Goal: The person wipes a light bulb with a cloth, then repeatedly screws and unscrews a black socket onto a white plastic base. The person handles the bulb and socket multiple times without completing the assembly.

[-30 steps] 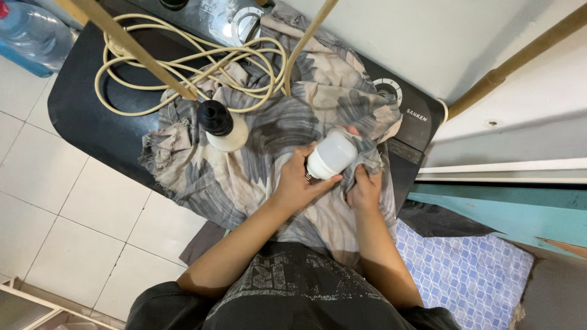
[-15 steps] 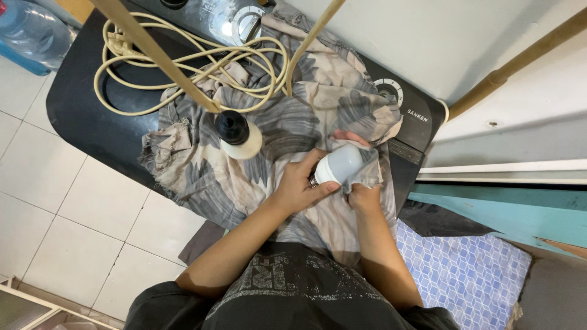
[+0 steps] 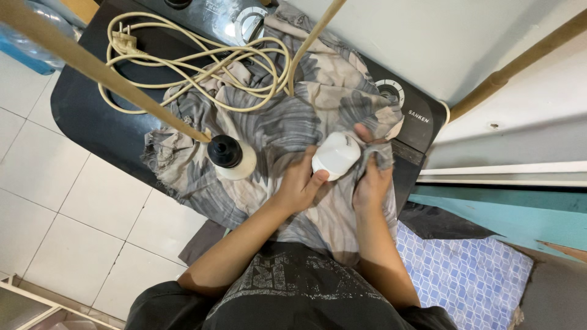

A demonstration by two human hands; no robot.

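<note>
My left hand (image 3: 301, 182) grips a small white rounded plastic part (image 3: 335, 154), tilted on its side. My right hand (image 3: 371, 181) presses a fold of the grey-and-beige patterned cloth (image 3: 287, 122) against that part, fingers bunched in the fabric. The cloth is spread over a dark appliance top (image 3: 85, 116). To the left of my hands a cream base with a black round cap (image 3: 229, 156) stands on the cloth.
A coiled cream power cord with a plug (image 3: 183, 58) lies on the cloth and appliance top. Wooden poles (image 3: 92, 64) cross the view above. White floor tiles (image 3: 55, 214) lie at left, a blue patterned mat (image 3: 465, 275) at lower right, a wall (image 3: 489, 36) behind.
The white part has sunk lower and tilted, and my right hand has wrapped the cloth around its side. The view has shifted slightly; the cream base stays put.
</note>
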